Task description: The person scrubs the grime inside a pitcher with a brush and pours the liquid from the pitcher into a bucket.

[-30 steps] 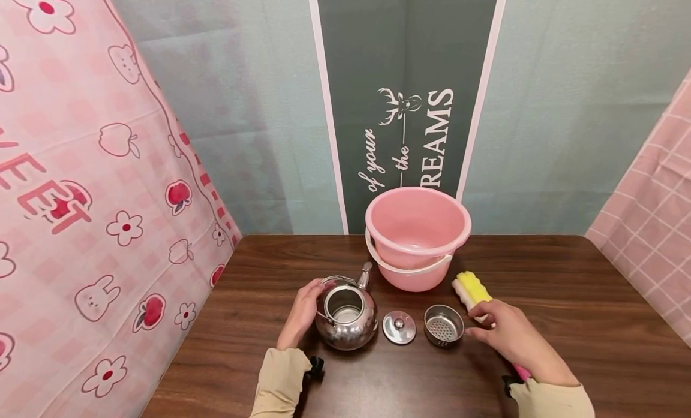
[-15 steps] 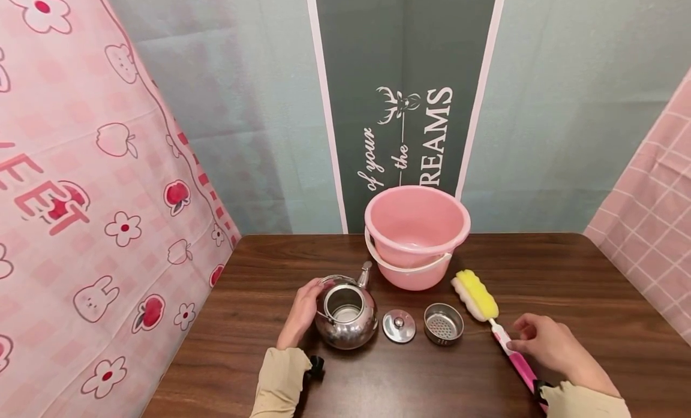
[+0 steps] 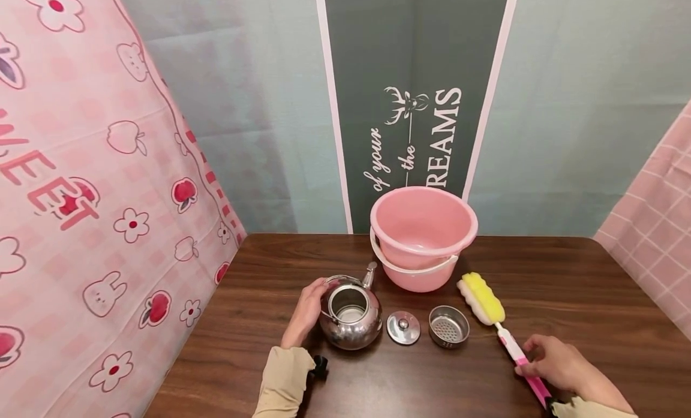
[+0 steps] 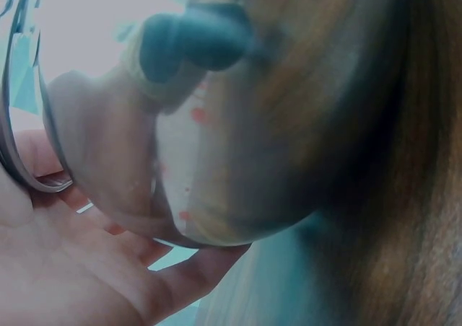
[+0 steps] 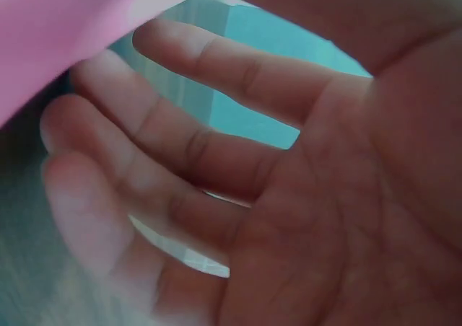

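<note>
A shiny steel kettle (image 3: 353,334) stands lidless in the head view, its spout toward the back. My left hand (image 3: 306,310) rests against the kettle's left side; in the left wrist view its fingers (image 4: 206,268) lie along the curved wall, next to the wire handle (image 4: 18,149). Beside my right hand (image 3: 561,364) lies a sponge bottle brush (image 3: 484,301) with a yellow and white head and a pink and white handle. The right thumb is at the handle, while the other fingers (image 5: 231,73) are spread and loosely bent in the right wrist view, not wrapped round it.
A round steel lid (image 3: 403,328) and a perforated strainer basket (image 3: 449,327) stand between kettle and brush. Behind them is a pink bucket (image 3: 418,277) with its white handle lowered. Everything stands on a dark wooden table (image 3: 281,256) with cloths hanging round it.
My right hand has moved from the strainer and the brush head, right and nearer, to the brush handle. The left hand stays on the kettle. The head view has shifted slightly.
</note>
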Available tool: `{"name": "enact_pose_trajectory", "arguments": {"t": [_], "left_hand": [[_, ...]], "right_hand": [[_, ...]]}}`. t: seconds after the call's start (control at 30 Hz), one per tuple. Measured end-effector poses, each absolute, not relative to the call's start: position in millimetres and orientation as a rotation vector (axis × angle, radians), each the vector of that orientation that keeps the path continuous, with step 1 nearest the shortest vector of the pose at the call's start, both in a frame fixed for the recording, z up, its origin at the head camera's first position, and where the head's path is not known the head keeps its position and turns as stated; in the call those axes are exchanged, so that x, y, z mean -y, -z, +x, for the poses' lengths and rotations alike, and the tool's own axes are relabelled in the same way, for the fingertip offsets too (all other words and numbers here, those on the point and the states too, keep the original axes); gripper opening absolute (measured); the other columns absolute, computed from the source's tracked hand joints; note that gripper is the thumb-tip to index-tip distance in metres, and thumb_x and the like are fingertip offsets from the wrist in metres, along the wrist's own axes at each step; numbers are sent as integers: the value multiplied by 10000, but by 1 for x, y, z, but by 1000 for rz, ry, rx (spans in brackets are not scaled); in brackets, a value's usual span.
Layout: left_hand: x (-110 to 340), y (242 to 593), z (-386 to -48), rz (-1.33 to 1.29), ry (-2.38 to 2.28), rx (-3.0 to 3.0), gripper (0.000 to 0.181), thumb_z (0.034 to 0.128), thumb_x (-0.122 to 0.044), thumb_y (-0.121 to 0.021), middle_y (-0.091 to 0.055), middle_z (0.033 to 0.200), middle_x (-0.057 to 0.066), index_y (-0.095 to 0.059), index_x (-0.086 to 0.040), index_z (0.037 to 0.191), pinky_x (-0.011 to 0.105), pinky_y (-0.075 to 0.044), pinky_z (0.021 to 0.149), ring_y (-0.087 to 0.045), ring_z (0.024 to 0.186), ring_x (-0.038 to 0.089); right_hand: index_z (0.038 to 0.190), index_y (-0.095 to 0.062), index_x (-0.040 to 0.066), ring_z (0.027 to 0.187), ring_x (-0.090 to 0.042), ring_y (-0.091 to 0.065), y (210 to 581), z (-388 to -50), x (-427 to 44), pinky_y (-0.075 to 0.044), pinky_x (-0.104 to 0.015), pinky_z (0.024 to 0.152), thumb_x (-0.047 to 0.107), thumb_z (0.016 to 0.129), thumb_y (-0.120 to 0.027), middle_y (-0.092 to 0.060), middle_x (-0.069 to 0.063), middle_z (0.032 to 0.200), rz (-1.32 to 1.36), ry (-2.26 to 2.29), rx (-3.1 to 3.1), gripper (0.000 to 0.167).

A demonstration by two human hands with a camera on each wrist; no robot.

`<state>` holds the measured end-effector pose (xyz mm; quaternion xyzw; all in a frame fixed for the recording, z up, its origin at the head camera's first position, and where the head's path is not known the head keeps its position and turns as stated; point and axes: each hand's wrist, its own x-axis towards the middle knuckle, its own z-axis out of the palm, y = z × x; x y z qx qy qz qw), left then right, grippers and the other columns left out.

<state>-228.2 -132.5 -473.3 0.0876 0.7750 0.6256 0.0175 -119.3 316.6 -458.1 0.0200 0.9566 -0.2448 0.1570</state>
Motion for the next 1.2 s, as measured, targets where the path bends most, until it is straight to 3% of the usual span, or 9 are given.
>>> {"name": "enact_pose_trajectory", "arguments": {"t": [0.37, 0.6, 0.8, 1.0, 1.2], "left_hand": [[132, 453, -219, 248, -1944, -2394, 366, 1013, -50, -325, -626, 1225, 258, -594, 105, 1207, 428, -377, 1080, -524, 1244, 376], [134, 474, -229, 247, -1947, -2404, 366, 1021, -100, -333, -647, 1229, 188, -622, 28, 1205, 350, -392, 1069, -541, 1243, 309], [132, 459, -222, 256, -1945, -2368, 361, 1016, -57, -326, -628, 1235, 238, -604, 76, 1205, 436, -374, 1082, -521, 1253, 364], [129, 438, -211, 258, -1904, -2385, 360, 1017, -53, -324, -622, 1234, 249, -605, 88, 1192, 458, -366, 1084, -517, 1252, 363], [129, 436, -210, 261, -1907, -2390, 355, 1012, -44, -327, -622, 1227, 254, -604, 94, 1185, 435, -373, 1076, -521, 1243, 365]], "right_hand": [[934, -624, 118, 631, -85, -458, 463, -114, -312, -350, -229, 570, 323, 798, -763, -545, 39, 733, 11, 761, -2770, 283], [932, -642, 112, 623, -55, -454, 465, -114, -311, -354, -221, 569, 304, 808, -754, -570, 49, 744, 29, 747, -2823, 255], [919, -639, 105, 604, -26, -442, 466, -113, -312, -352, -213, 563, 307, 809, -746, -581, 52, 738, 59, 744, -2884, 253], [982, -651, 38, 616, -41, -460, 462, -116, -311, -365, -223, 566, 327, 837, -719, -606, 35, 755, 109, 780, -2956, 330], [1091, -614, -65, 584, -32, -597, 456, -118, -301, -491, -219, 565, 242, 884, -678, -695, -32, 817, 194, 1042, -2936, 376]]}}
